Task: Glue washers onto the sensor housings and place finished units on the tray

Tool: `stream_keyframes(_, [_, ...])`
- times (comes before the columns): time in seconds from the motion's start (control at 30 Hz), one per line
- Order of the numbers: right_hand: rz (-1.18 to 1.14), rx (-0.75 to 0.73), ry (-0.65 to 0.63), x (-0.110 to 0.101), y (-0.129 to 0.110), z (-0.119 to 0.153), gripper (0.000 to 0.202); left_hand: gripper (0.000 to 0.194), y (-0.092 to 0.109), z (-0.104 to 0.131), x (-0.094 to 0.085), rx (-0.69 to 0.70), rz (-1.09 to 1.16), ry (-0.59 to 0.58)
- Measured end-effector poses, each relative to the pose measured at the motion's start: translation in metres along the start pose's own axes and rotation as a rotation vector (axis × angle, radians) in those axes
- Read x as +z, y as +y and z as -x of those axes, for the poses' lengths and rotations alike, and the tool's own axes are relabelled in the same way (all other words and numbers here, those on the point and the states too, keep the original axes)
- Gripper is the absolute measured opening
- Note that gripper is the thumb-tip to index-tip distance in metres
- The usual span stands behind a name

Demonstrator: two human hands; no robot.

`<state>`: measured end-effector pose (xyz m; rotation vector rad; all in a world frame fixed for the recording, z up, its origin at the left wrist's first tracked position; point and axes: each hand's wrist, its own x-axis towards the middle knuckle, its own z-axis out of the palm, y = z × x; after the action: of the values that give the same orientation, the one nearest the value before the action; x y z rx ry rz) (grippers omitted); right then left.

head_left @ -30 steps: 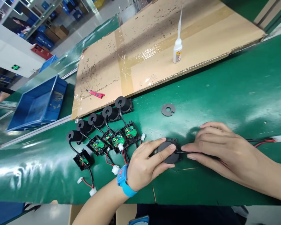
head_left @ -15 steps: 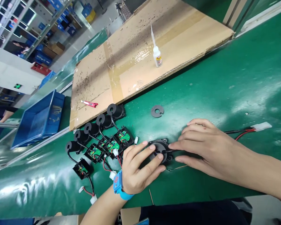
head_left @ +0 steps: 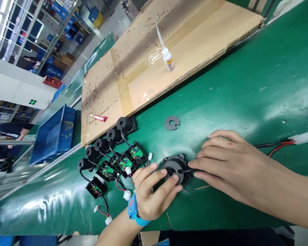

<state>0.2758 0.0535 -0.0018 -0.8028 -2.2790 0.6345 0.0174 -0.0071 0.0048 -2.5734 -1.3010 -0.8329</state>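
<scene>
My left hand (head_left: 154, 191), with a blue strap (head_left: 136, 211) at the wrist, has its fingers bent round a round black housing (head_left: 175, 158) and resting on the grey notched ring (head_left: 175, 167) on its face. A black cable (head_left: 191, 170) comes out of the housing at the ring's notch. The fingertips of my right hand (head_left: 226, 160) pinch this cable close to the housing. Beyond my right hand, the cable leads to red and black wires with a white connector (head_left: 306, 137). A loose grey notched ring (head_left: 172, 123) lies flat on the green mat, beyond the housing.
Several black cylindrical housings (head_left: 125, 124), wired to open boxes with green circuit boards (head_left: 137, 152), stand to the left. On a cardboard sheet (head_left: 143, 89) are an upright glue bottle (head_left: 168, 61) and a red cutter (head_left: 99, 118). A blue bin (head_left: 53, 136) and another person (head_left: 12, 131) are farther left.
The housing between my hands has tilted, so more of its far flange and the notch around the cable show. Both hands keep their places on it; the whole view has shifted slightly.
</scene>
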Motion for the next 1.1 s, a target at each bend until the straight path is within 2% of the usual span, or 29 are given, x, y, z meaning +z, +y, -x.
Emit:
stream_keyframes(0.1, [0.008, -0.01, 0.004, 0.0, 0.001, -0.001, 0.035, 0.021, -0.001, -0.003, 0.0, -0.063, 0.014, -0.056])
stream_keyframes(0.3, [0.013, 0.003, 0.01, 0.003, 0.002, -0.002, 0.036, 0.024, 0.001, -0.009, -0.003, -0.105, 0.074, -0.16])
stream_keyframes(0.53, [0.016, -0.006, 0.022, 0.003, 0.0, -0.002, 0.036, 0.024, 0.001, -0.007, -0.001, -0.122, 0.083, -0.128])
stream_keyframes(0.7, [0.013, -0.014, 0.027, 0.003, 0.0, -0.002, 0.036, 0.003, -0.002, -0.006, -0.001, 0.018, 0.15, -0.071])
stream_keyframes(0.97, [0.011, -0.033, 0.019, 0.004, -0.001, -0.003, 0.029, 0.01, -0.001, -0.005, -0.002, 0.036, 0.086, -0.124])
stream_keyframes(1.1, [0.024, -0.054, 0.017, -0.006, 0.002, -0.002, 0.026, 0.01, 0.001, -0.004, 0.0, 0.063, 0.044, -0.087])
